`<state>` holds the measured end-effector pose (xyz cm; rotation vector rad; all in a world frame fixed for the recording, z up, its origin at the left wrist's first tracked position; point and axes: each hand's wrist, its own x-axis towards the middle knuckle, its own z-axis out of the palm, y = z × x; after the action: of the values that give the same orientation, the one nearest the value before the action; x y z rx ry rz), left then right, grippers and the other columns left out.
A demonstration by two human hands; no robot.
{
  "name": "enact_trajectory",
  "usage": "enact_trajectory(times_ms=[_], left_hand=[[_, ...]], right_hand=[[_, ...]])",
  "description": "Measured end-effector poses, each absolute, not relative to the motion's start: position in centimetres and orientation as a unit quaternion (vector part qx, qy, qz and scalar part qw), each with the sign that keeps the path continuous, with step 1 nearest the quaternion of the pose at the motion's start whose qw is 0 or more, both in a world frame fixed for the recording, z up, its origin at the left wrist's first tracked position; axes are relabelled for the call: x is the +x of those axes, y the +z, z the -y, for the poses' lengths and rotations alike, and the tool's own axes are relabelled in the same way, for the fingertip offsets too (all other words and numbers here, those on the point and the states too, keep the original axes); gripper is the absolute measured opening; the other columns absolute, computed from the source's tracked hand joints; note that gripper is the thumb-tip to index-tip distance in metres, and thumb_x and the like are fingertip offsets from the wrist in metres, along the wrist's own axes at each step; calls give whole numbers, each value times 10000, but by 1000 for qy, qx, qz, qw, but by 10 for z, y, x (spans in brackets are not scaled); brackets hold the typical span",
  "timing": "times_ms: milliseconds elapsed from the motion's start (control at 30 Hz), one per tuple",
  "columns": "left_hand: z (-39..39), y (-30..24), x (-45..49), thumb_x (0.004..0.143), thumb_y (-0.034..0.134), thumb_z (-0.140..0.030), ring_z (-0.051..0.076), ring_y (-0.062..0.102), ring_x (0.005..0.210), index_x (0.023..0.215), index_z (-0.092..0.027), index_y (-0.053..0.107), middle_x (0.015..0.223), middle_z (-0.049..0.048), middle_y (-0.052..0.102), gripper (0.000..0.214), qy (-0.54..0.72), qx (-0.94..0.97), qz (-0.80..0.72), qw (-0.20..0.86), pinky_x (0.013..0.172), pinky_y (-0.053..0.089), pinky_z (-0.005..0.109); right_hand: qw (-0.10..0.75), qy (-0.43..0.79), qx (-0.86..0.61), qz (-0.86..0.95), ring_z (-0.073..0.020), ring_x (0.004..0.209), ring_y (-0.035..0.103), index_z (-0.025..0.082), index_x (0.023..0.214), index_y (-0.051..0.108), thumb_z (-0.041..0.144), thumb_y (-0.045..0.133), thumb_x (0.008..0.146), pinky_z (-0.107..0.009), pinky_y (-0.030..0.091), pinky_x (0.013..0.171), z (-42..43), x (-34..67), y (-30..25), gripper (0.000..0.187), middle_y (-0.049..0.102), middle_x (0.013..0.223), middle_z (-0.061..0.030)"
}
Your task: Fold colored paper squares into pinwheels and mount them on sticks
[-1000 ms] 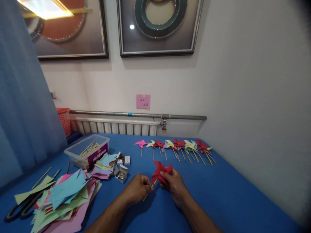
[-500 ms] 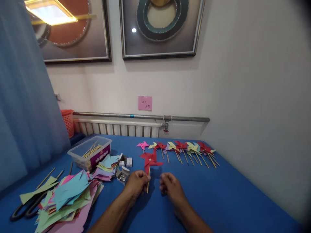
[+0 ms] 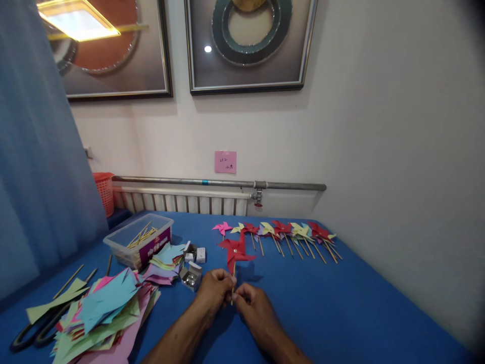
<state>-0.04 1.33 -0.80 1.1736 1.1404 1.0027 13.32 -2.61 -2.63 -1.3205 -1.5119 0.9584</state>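
A red paper pinwheel (image 3: 235, 255) on a thin wooden stick stands upright above the blue table, a small metal pin at its centre. My left hand (image 3: 215, 289) is closed round the stick below the blades. Just under it, the fingertips of my right hand (image 3: 253, 307) pinch the stick near its lower end. Two small open boxes of metal pins (image 3: 191, 277) are left of my left hand. Beyond my hands lies a row of finished pinwheels (image 3: 282, 230) in red, yellow, pink and other colours.
On the left, a heap of cut coloured paper (image 3: 109, 303) partly covers black-handled scissors (image 3: 41, 331). A clear plastic tub (image 3: 117, 247) holds wooden sticks. A smaller paper stack (image 3: 162, 270) leans by the tub. Wall and pipe (image 3: 295, 186) bound the table's far side.
My right hand has moved left and closed on the lower part of the pinwheel's stick. My left hand keeps its hold, and the pinwheel has barely moved.
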Motion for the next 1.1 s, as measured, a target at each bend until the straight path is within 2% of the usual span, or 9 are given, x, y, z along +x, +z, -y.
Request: enact_trajectory(times_ms=[133,567,800,1100], left_hand=[[-12,-8,1,576,732,-568,86,410,362,630,-189,554,418,-39,505,422,420,512,-492,565,405,286,220],[-9,-7,4,566,729,-580,85,400,388,644,-179,585,429,-47,489,433,402,518,-502,564,424,274,224],[-6,-10,11,657,691,-427,86,390,443,628,-183,574,477,-56,481,271,428,548,-500,515,469,278,228],[-4,-19,11,685,620,-176,118,488,572,638,-159,633,587,-15,589,52,436,619,-518,397,558,321,234]], right_hand=[[452,411,-538,581,-113,478,422,219,658,534,334,551,840,-236,314,515,20,135,-32,215,484,516,58],[464,445,-548,536,-92,408,412,215,628,537,301,616,749,-223,299,458,14,134,-33,167,512,473,60],[499,448,-578,466,-94,373,394,228,596,534,341,626,725,-223,301,423,4,137,-35,194,478,427,69],[527,465,-556,444,-91,370,370,227,646,557,433,620,725,-224,279,412,10,138,-28,229,477,437,71]])
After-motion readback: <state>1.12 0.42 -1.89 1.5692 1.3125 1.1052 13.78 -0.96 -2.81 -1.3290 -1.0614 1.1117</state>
